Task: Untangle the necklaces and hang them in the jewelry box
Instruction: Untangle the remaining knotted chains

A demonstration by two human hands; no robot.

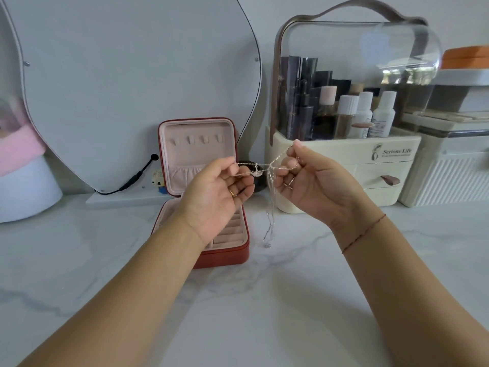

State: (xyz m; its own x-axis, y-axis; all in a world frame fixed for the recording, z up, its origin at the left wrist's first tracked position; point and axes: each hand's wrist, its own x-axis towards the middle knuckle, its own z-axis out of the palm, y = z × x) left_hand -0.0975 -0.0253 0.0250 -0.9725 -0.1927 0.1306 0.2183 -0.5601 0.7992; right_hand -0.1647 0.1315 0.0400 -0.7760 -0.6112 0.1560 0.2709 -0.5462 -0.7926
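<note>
Thin silver necklace chains stretch between my two hands, tangled at a knot near a small pendant, with loose strands dangling down to the marble top. My left hand pinches one end of the chains between thumb and fingers. My right hand pinches the other side, one strand looped over its raised index finger. Just behind and below my left hand stands the red jewelry box, open, its pink lid upright with a row of small hooks and a gathered pocket. Its lower tray is partly hidden by my left wrist.
A cream cosmetics organiser with a clear dome and bottles stands close behind my right hand. A large curved mirror with a black cable leans at the back left. White containers sit at the far right, a pink and white object at the left.
</note>
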